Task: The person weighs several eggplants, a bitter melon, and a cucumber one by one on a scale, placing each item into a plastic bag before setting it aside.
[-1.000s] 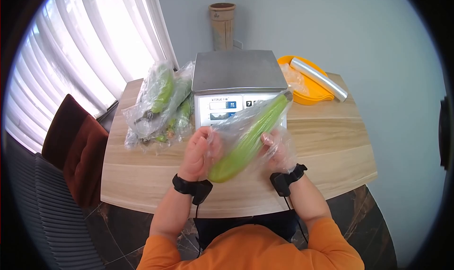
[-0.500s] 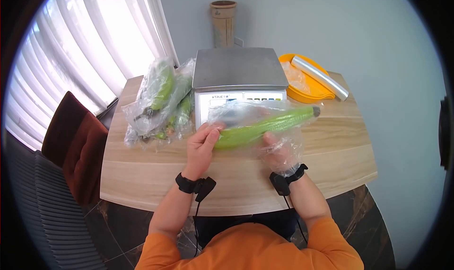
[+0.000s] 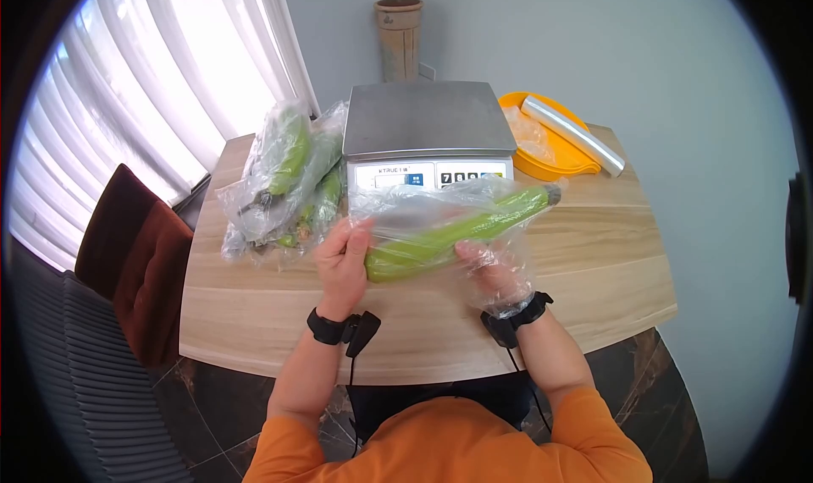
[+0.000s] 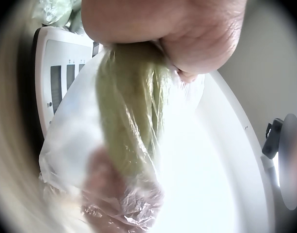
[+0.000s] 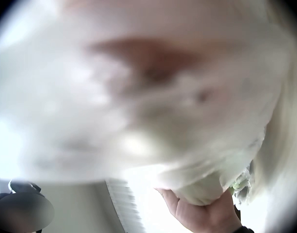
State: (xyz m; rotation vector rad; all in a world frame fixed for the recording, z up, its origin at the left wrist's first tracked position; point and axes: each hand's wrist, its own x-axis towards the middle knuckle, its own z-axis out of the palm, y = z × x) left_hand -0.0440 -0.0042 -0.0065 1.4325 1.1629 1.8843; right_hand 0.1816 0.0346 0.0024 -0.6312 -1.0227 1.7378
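A long green vegetable (image 3: 457, 236) lies slanted inside a clear plastic bag (image 3: 406, 202), its dark tip pointing up and to the right. My left hand (image 3: 342, 263) pinches the bag at the vegetable's thick lower end. Under clear plastic, my right hand (image 3: 495, 273) grips the vegetable from below near its middle. In the left wrist view, the left hand (image 4: 163, 29) covers the top end of the vegetable (image 4: 131, 107). The right wrist view is mostly blurred plastic, with the left hand (image 5: 207, 213) at the vegetable's end.
A scale (image 3: 428, 119) stands behind the hands. Bagged green vegetables (image 3: 284, 182) lie to its left. At the back right, an orange tray (image 3: 550, 168) holds crumpled plastic and a roll of plastic bags (image 3: 576, 134). A red-brown chair (image 3: 140, 263) stands left of the table (image 3: 254, 322).
From its steep slant, the vegetable has turned flatter, its thick end rising, and then shifted slightly left and down. My left hand has gone from beside the bag to its end.
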